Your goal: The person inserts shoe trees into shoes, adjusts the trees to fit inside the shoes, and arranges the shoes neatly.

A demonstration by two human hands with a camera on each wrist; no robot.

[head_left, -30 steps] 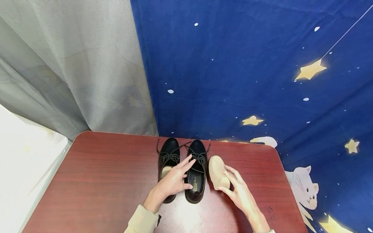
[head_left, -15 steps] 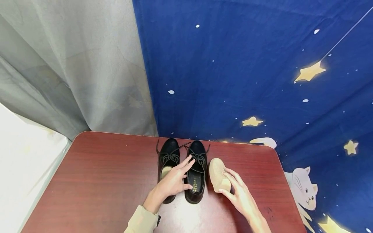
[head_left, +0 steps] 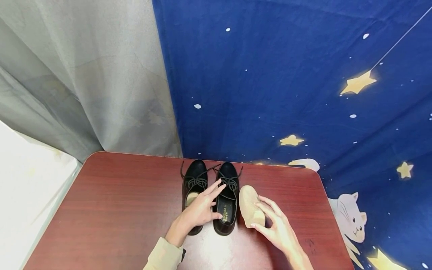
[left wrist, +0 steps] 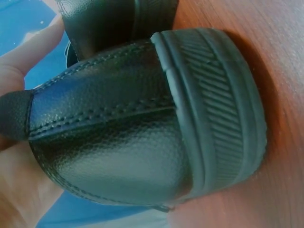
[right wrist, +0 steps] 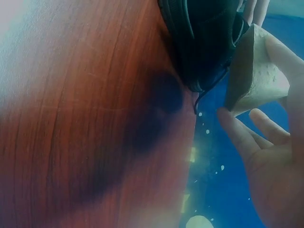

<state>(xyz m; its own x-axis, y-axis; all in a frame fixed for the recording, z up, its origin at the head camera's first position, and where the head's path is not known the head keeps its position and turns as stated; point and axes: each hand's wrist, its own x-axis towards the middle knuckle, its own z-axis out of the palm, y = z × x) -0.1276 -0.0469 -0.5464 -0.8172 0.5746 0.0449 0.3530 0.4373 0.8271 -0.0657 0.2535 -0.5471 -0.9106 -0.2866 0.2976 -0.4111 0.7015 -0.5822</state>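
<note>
Two black lace-up shoes stand side by side, toes away from me. The left shoe [head_left: 196,169] has a beige insert [head_left: 191,198] in its opening, partly hidden by my left hand [head_left: 199,210]. That hand reaches across it with spread fingers over the laces of the right shoe [head_left: 227,171] and the thumb at its heel opening, where a dark insole with gold lettering shows. In the left wrist view the left shoe's heel [left wrist: 109,128] covers much of the hand. Just right of the shoes, my right hand [head_left: 281,230] holds a beige moulded shoe insert [head_left: 249,204] between thumb and fingers.
The shoes stand near the back edge of a reddish-brown wooden table [head_left: 128,210]. Behind it hang a grey curtain [head_left: 128,93] and a blue curtain [head_left: 270,86] with stars. A white surface [head_left: 30,195] lies beyond the table's left edge.
My right hand has brought the insert slightly nearer to me, then a little left toward the right shoe. My left hand and both shoes keep their places.
</note>
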